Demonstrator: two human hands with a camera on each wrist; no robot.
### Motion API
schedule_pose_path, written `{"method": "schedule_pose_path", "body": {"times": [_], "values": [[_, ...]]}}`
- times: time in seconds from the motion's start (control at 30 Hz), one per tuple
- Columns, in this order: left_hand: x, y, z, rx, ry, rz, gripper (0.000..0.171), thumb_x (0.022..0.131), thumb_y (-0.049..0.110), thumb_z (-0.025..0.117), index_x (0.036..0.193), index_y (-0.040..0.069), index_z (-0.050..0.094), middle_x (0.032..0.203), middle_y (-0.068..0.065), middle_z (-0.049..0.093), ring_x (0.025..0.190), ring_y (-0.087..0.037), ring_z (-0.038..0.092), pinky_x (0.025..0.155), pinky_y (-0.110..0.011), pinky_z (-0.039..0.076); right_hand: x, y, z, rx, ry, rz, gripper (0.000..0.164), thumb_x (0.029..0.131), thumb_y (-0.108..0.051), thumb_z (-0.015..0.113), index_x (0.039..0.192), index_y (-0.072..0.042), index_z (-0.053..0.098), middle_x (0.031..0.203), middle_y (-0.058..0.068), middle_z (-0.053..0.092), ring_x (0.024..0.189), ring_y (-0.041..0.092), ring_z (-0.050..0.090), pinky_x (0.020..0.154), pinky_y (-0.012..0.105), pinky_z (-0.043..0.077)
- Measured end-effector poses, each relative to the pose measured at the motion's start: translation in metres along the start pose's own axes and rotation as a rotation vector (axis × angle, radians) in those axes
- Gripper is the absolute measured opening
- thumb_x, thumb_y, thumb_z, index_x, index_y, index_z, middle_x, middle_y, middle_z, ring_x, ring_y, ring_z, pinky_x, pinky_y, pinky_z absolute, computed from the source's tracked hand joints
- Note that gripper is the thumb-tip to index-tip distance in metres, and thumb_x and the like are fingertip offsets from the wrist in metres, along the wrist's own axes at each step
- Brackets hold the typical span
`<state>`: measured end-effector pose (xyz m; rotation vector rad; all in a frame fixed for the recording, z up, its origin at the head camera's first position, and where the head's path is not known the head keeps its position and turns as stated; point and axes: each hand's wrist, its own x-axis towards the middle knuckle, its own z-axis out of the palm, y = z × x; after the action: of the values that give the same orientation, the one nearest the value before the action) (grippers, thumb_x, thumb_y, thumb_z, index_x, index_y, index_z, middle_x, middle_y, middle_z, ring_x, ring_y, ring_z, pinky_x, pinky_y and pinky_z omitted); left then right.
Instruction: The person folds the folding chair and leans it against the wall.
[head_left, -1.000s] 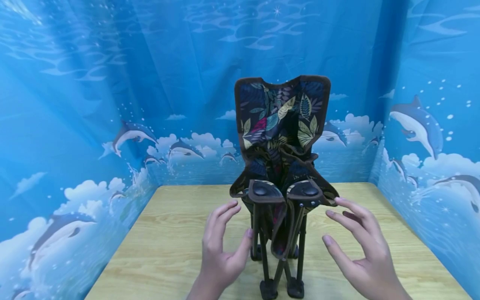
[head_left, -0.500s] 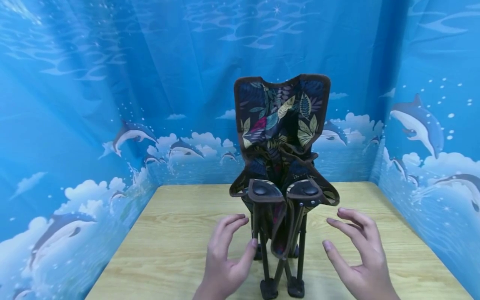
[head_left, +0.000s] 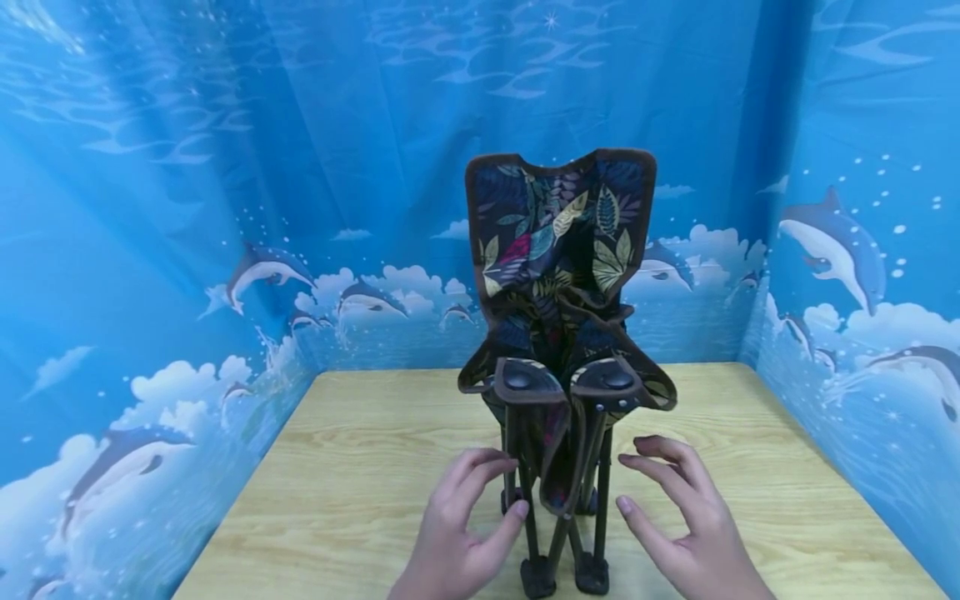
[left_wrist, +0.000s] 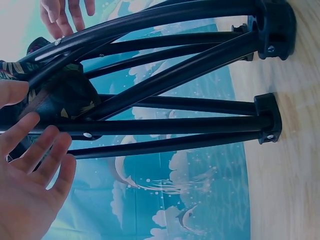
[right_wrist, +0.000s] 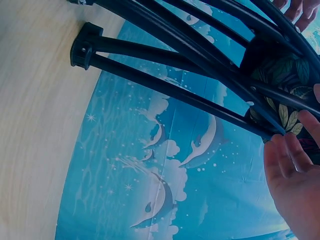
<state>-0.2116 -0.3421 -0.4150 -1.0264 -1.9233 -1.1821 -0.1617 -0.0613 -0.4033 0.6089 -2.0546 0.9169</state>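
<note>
Hands, two, bare: the left hand (head_left: 468, 525) is held beside the chair's left legs, fingers loosely bent and thumb set wide apart; the right hand (head_left: 690, 521) is held in like manner beside the right legs. Left fingertips are seen overlapping a leg; whether contact is made cannot be told. The right fingertips are placed just beside the frame in the head view, but contact cannot be judged from the right wrist view. Both forearms are cut off by the lower edge.

Folding chair (head_left: 558, 225), one: stood upright on the surface (head_left: 337, 483), between the hands, its legs (left_wrist: 175, 125) drawn close together. Leaf-patterned fabric, edged in brown; the seat is bunched, its folds dark and hard to make out. Front feet (head_left: 592, 575) are shown whole; the rear left foot is partly covered by the left thumb. In the right wrist view, one foot is cropped at the top edge.

Backdrop (head_left: 375, 167): blue, printed with dolphins and clouds, partly hidden by the chair.
</note>
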Motion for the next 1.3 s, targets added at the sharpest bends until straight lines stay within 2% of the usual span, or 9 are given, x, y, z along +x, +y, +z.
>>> {"method": "schedule_pose_path", "body": {"times": [0.1,0.23,0.33,0.47,0.63,0.73,0.9,1.13,1.3], "values": [[-0.001,-0.001,0.001,0.004,-0.007,0.013,0.042,0.090,0.013,0.081,0.130,0.014,0.069,0.128,-0.002,0.068,0.116,-0.018,0.066,0.095,-0.034,0.058,-0.001,-0.001,0.001,-0.020,-0.035,0.017,0.060,0.075,0.008,0.085,0.130,-0.010,0.073,0.137,0.012,0.059,0.131,0.010,0.054,0.106,0.007,0.040],[-0.003,-0.001,0.001,0.026,-0.034,-0.008,0.041,0.091,0.015,0.081,0.130,0.015,0.069,0.129,0.000,0.068,0.117,-0.017,0.066,0.095,-0.035,0.059,-0.003,-0.002,0.001,-0.066,-0.103,0.089,0.059,0.078,0.005,0.086,0.132,-0.014,0.072,0.139,0.006,0.058,0.129,0.006,0.053,0.106,0.006,0.037],[-0.006,-0.001,0.002,0.040,-0.061,-0.029,0.040,0.091,0.016,0.080,0.130,0.017,0.070,0.130,0.003,0.068,0.119,-0.015,0.066,0.095,-0.035,0.059,-0.005,-0.003,0.002,-0.117,-0.150,0.143,0.057,0.081,-0.001,0.088,0.131,-0.021,0.072,0.140,0.000,0.057,0.127,0.004,0.054,0.105,0.005,0.035],[-0.009,-0.004,0.004,0.055,-0.081,-0.027,0.040,0.092,0.018,0.080,0.131,0.021,0.069,0.130,0.003,0.069,0.119,-0.014,0.066,0.095,-0.036,0.059,-0.006,-0.003,0.004,-0.179,-0.188,0.168,0.053,0.084,-0.009,0.089,0.130,-0.027,0.072,0.139,-0.005,0.057,0.124,0.007,0.054,0.101,0.006,0.037],[-0.013,-0.006,0.004,0.073,-0.108,-0.037,0.042,0.093,0.020,0.079,0.133,0.022,0.069,0.130,0.004,0.069,0.120,-0.015,0.067,0.094,-0.037,0.060,-0.007,-0.002,0.006,-0.227,-0.247,0.192,0.049,0.088,-0.018,0.088,0.133,-0.028,0.072,0.140,-0.008,0.056,0.124,0.006,0.054,0.090,0.026,0.055],[-0.015,-0.007,0.005,0.093,-0.124,-0.045,0.042,0.093,0.021,0.080,0.134,0.022,0.069,0.131,0.005,0.068,0.120,-0.014,0.067,0.094,-0.036,0.060,-0.008,-0.001,0.007,-0.224,-0.270,0.188,0.049,0.088,-0.019,0.088,0.134,-0.028,0.071,0.140,-0.007,0.057,0.123,0.008,0.055,0.085,0.035,0.059],[-0.019,-0.009,0.006,0.134,-0.138,-0.055,0.042,0.093,0.025,0.079,0.134,0.023,0.068,0.131,0.007,0.068,0.120,-0.013,0.066,0.094,-0.034,0.059,-0.008,-0.003,0.007,-0.211,-0.299,0.210,0.045,0.090,-0.021,0.086,0.133,-0.026,0.072,0.137,-0.007,0.058,0.120,0.013,0.059,0.083,0.035,0.059],[-0.022,-0.012,0.008,0.178,-0.158,-0.065,0.043,0.092,0.026,0.081,0.134,0.024,0.069,0.130,0.007,0.068,0.119,-0.012,0.065,0.093,-0.033,0.059,-0.010,0.000,0.008,-0.211,-0.338,0.231,0.041,0.092,-0.025,0.084,0.131,-0.026,0.073,0.132,-0.011,0.058,0.116,0.011,0.062,0.084,0.035,0.060],[-0.024,-0.012,0.009,0.186,-0.222,-0.135,0.041,0.094,0.026,0.080,0.134,0.027,0.069,0.127,0.009,0.068,0.115,-0.009,0.065,0.090,-0.033,0.059,-0.012,0.001,0.008,-0.199,-0.369,0.266,0.036,0.096,-0.031,0.081,0.130,-0.028,0.073,0.131,-0.014,0.059,0.115,0.008,0.063,0.086,0.036,0.060]]}}
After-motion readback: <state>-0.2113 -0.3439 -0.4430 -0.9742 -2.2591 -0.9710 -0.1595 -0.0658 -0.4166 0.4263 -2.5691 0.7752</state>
